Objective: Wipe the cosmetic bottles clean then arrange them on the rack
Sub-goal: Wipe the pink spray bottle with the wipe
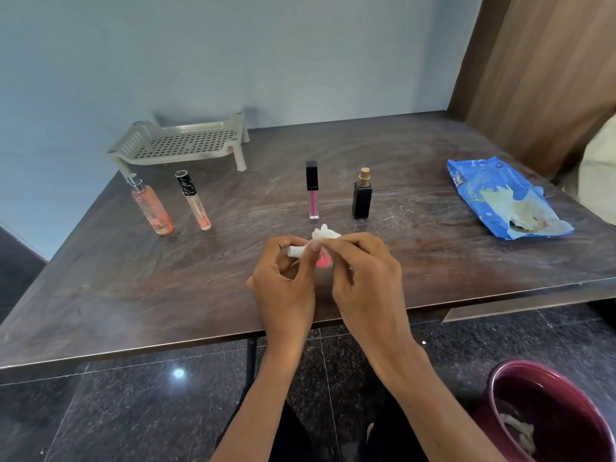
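Observation:
My left hand (283, 278) grips a small pink bottle with a white cap (296, 251), held sideways above the table's middle. My right hand (363, 271) pinches a crumpled white wipe (325, 233) against the bottle's pink end (324, 261). Four more bottles stand on the table: a peach spray bottle (151, 208), a peach tube with a black cap (195, 203), a pink gloss tube with a black cap (312, 191) and a black perfume bottle with a gold top (362, 195). The beige perforated rack (180, 145) sits at the back left with nothing on it.
A blue wipes packet (500, 195), open with a wipe poking out, lies at the right of the dark wooden table (133, 288). A maroon bin (546, 411) holding used wipes stands on the floor at lower right. A wooden panel rises at the back right.

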Demonstrator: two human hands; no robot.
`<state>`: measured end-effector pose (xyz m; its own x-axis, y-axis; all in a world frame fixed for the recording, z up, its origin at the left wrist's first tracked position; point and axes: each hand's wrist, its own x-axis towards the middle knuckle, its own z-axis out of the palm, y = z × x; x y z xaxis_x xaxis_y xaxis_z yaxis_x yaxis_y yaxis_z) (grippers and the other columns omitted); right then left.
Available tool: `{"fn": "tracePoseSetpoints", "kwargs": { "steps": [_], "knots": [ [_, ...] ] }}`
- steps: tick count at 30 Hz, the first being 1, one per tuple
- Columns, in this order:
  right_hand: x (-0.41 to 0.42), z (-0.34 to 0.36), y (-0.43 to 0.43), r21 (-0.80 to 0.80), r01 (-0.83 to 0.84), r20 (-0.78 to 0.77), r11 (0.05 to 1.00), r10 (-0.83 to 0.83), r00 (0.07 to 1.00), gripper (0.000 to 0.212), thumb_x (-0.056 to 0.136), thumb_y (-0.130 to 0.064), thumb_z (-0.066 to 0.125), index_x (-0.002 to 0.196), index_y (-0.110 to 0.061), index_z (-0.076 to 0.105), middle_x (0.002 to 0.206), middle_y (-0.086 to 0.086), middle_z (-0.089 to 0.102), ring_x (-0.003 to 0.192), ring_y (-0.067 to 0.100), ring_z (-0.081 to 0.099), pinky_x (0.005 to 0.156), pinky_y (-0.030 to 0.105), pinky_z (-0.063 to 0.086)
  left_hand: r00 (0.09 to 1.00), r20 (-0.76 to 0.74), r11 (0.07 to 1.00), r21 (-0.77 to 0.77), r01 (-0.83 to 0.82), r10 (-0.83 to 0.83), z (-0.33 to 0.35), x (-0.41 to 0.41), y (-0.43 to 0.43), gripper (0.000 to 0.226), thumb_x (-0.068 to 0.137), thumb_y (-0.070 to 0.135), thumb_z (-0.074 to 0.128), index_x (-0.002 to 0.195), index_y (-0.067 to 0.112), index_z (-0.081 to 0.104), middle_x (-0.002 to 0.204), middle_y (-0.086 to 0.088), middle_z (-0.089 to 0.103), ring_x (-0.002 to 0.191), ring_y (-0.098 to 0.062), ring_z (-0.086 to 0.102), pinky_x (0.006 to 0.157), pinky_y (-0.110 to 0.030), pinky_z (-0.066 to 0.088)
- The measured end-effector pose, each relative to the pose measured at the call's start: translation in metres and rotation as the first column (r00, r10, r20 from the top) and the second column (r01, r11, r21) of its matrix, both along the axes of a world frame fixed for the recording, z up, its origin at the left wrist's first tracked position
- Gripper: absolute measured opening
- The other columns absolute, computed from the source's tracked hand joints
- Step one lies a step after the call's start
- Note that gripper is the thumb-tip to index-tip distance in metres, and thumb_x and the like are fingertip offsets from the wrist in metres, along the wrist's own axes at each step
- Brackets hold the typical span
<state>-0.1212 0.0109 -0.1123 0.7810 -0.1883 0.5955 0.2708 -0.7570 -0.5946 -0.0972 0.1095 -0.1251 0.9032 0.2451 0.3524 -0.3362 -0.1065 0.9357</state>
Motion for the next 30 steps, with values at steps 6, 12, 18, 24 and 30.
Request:
{"fn": "tracePoseSetpoints", "kwargs": {
  "steps": [6,12,18,24,30],
  "knots": [
    [0.002,0.001,-0.009,0.053,0.023,-0.032,0.998,-0.021,0.999,0.023,0.096,-0.013,0.056,0.113,-0.016,0.072,0.102,-0.006,0.063,0.095,0.009,0.059,0.080,0.018,0.048,0.995,-0.002,0.989,0.111,0.099,-0.099,-0.001,0.002,0.002,0.017,0.087,0.038,0.075,0.099,0.026,0.073,0.081,0.010,0.077,0.070,-0.015,0.074,0.063,-0.048,0.061],
    [0.005,0.005,-0.015,0.116,0.003,0.004,0.993,-0.003,1.000,0.021,0.093,-0.006,0.061,0.108,-0.014,0.074,0.096,-0.004,0.066,0.086,0.007,0.062,0.074,0.024,0.053,0.973,-0.051,0.974,-0.005,0.224,-0.224,0.001,0.002,0.004,0.026,0.085,0.025,0.077,0.110,0.023,0.070,0.100,0.005,0.079,0.094,-0.011,0.076,0.082,-0.035,0.062],
    [-0.002,-0.007,-0.018,0.080,0.040,0.021,0.996,-0.042,0.999,0.026,0.094,-0.008,0.061,0.118,-0.017,0.070,0.097,-0.005,0.063,0.088,0.008,0.061,0.076,0.018,0.049,0.987,0.005,0.987,0.036,0.159,-0.160,-0.005,0.002,0.002,0.019,0.085,0.030,0.076,0.101,0.020,0.075,0.092,0.007,0.079,0.088,-0.011,0.076,0.080,-0.044,0.062],
    [0.001,-0.015,-0.032,0.150,0.173,-0.014,0.973,-0.173,0.985,0.026,0.093,-0.008,0.061,0.115,-0.014,0.071,0.090,-0.004,0.062,0.080,0.007,0.059,0.074,0.009,0.044,0.993,0.055,0.988,0.121,0.099,-0.106,-0.005,0.001,0.001,0.019,0.086,0.029,0.076,0.100,0.017,0.076,0.089,0.009,0.078,0.084,-0.004,0.075,0.075,-0.033,0.063],
    [-0.004,-0.006,-0.003,0.113,0.071,0.070,0.991,-0.079,0.994,0.026,0.092,-0.007,0.059,0.114,-0.013,0.072,0.095,-0.003,0.060,0.086,0.012,0.058,0.075,0.022,0.050,0.991,0.035,0.988,0.091,0.122,-0.126,-0.003,0.001,0.002,0.016,0.085,0.026,0.077,0.100,0.019,0.076,0.087,0.014,0.078,0.083,-0.003,0.075,0.075,-0.026,0.061]
  ]
}}
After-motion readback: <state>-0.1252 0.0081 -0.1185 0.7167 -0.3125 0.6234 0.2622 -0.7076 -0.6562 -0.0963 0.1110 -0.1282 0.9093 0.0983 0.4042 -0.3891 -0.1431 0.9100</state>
